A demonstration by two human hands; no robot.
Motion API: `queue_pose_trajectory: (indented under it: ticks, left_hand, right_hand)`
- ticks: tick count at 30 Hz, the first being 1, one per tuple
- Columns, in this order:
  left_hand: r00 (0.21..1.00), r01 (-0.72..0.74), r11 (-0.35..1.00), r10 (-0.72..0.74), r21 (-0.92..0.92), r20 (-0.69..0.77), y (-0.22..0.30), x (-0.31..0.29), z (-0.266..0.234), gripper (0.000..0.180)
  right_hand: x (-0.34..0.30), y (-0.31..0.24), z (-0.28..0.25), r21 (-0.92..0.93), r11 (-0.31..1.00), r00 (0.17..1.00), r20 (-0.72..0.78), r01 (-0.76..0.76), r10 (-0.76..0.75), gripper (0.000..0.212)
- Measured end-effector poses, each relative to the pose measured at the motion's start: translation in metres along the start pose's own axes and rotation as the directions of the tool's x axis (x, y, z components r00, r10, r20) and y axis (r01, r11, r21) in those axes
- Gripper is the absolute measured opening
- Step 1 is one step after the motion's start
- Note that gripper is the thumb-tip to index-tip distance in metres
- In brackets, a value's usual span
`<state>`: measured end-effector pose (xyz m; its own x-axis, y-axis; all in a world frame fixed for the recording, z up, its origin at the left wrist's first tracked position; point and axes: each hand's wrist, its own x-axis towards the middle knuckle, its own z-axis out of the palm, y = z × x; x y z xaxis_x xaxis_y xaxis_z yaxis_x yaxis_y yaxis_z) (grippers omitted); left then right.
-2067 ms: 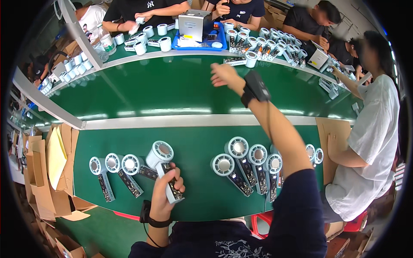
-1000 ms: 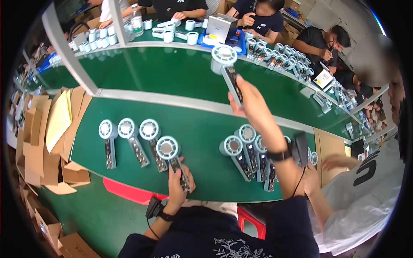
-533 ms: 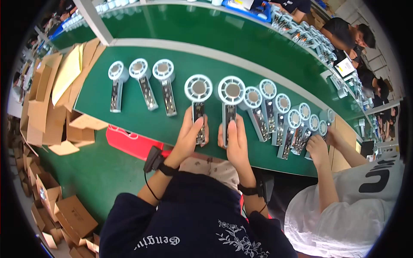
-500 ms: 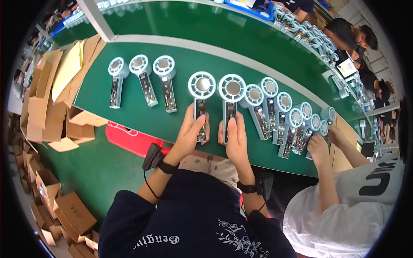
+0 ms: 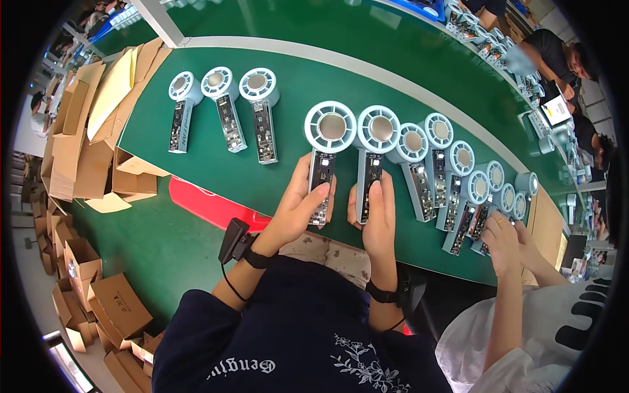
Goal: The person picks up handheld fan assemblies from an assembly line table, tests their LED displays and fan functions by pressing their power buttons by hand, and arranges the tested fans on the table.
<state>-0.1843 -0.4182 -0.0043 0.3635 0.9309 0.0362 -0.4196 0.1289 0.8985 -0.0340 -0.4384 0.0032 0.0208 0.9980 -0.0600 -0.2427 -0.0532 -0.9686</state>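
My left hand (image 5: pixel 301 204) is closed round the handle of a light-blue handheld fan (image 5: pixel 321 171), thumb on the dark circuit board set along its front. A second, matching handheld fan (image 5: pixel 370 164) is gripped by my right hand (image 5: pixel 380 213), its thumb also on the board. Both fans point away from me, side by side, their round spoked heads facing up with a metallic disc in the middle. The two heads almost touch. To the left, three similar fans (image 5: pixel 263 128) lie apart on the green table (image 5: pixel 216 173). Several more fans (image 5: pixel 419 177) crowd close to my right hand.
At the right, a co-worker's hands (image 5: pixel 508 245) are at the end of the fan group. Opened cardboard boxes (image 5: pixel 85 150) stand beyond the table's left edge, with more boxes (image 5: pixel 118 308) on the floor. A red stool-like object (image 5: pixel 209 204) shows under the near edge.
The whole view has shifted, so the table's contents appear farther right. Both held fans look slightly larger and closer, still in my hands. The co-worker's two hands have come nearer each other.
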Motion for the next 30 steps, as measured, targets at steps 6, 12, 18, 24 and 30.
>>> queue_pose_trajectory:
  ticks: [6,12,18,24,30]
  left_hand:
    - [1.000,-0.005,0.993,0.003,-0.122,-0.010,0.0013,0.0033,-0.0002,0.048]
    - [0.998,-0.033,0.993,0.026,-0.113,-0.059,0.0021,0.0057,-0.0001,0.046]
    - [0.999,-0.009,0.997,0.005,-0.074,-0.053,0.0020,0.0045,-0.0019,0.045]
    - [0.996,-0.067,0.993,0.062,-0.095,-0.063,-0.0006,0.0038,0.0012,0.044]
    - [0.995,-0.048,0.994,0.039,-0.095,-0.094,0.0008,0.0029,0.0008,0.044]
  right_hand:
    - [-0.0013,0.0043,0.0037,-0.066,0.994,0.996,0.000,0.084,-0.084,0.034]
    - [-0.0029,0.0041,0.0032,-0.081,0.993,0.996,0.012,0.088,-0.087,0.034]
    - [-0.0032,0.0038,0.0043,-0.046,0.996,0.997,-0.011,0.076,-0.076,0.033]
    - [-0.0045,0.0028,0.0019,-0.075,0.995,0.998,-0.001,0.069,-0.069,0.033]
    - [-0.0040,0.0043,0.0043,-0.060,0.995,0.997,0.007,0.078,-0.077,0.032]
